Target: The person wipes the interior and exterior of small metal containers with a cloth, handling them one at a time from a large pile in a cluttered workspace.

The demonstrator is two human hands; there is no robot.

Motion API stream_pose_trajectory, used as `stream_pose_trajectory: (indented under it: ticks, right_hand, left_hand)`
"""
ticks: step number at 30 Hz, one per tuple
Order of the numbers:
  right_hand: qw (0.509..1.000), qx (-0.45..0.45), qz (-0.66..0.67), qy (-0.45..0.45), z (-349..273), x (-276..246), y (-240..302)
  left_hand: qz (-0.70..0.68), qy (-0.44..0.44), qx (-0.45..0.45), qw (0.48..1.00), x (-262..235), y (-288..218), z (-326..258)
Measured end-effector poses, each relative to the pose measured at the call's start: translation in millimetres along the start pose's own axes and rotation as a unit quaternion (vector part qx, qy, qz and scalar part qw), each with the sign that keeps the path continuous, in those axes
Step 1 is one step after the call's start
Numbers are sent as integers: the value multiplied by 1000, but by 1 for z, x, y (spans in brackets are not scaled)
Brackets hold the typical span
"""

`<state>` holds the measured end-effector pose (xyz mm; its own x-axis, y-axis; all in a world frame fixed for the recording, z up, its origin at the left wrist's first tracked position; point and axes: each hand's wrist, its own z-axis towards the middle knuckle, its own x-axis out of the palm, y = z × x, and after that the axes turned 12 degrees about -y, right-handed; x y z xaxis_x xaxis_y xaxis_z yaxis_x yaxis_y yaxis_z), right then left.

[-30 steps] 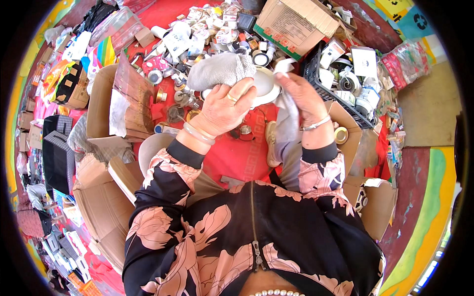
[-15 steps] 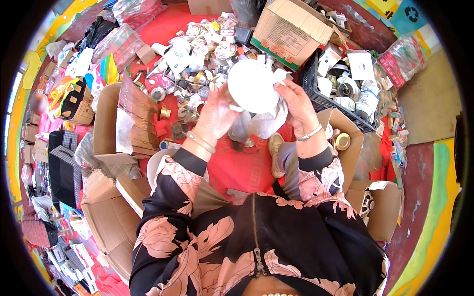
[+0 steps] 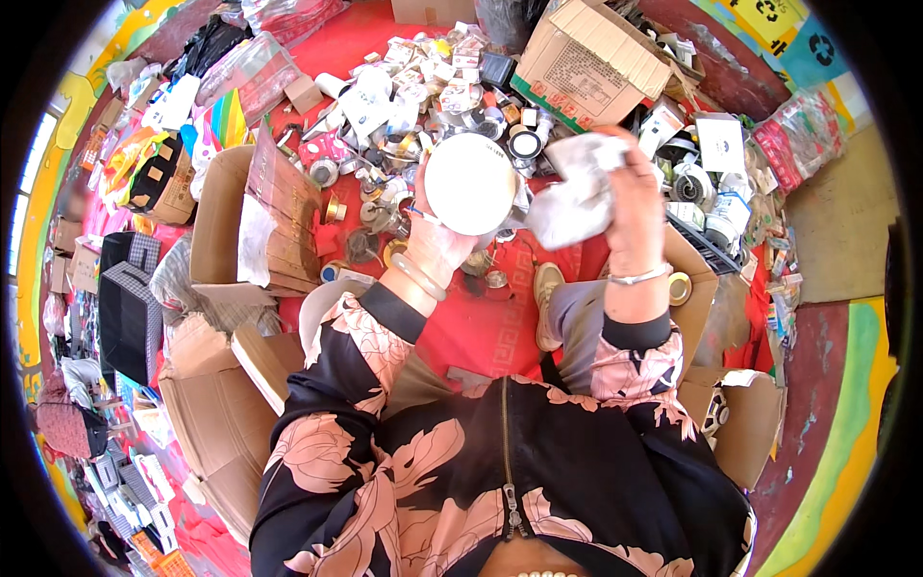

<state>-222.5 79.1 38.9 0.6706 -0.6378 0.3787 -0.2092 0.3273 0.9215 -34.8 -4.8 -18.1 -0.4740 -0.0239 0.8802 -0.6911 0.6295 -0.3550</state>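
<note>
L hand (image 3: 435,245) clamped on a round white disc (image 3: 470,184), fingers behind it, thumb at the lower-left rim; disc's flat face turned up toward the camera, held above the pile of small packaged items (image 3: 413,106) on the red mat (image 3: 471,327). R hand (image 3: 636,197) closed round a crumpled white-grey cloth (image 3: 577,197), wrist bent, bracelet showing, forearm raised steeply from the lower edge. Disc and cloth just beside each other, not clearly touching. Vs 0.5 s ago: hands have drawn apart; cloth was bunched under/behind the disc, now it sits off to the R of it, and the disc has moved slightly L. Disc: plain, matte white, clean circular edge, no markings visible. Around: open cardboard box (image 3: 586,62) beyond the R hand, another carton (image 3: 245,216) to the L, black crate (image 3: 707,245) with rolls at R.
</note>
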Motion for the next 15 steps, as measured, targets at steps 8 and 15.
stream_pose_trajectory:
  ticks: [8, 15]
  right_hand:
    - [993, -71, -35, 87, -35, 31, -16]
    - [831, -385, -380, 130, -41, 45, -42]
  left_hand:
    - [-23, 54, -24, 998, 14, 11, 0]
    - [-7, 41, -60, 997, 15, 7, -3]
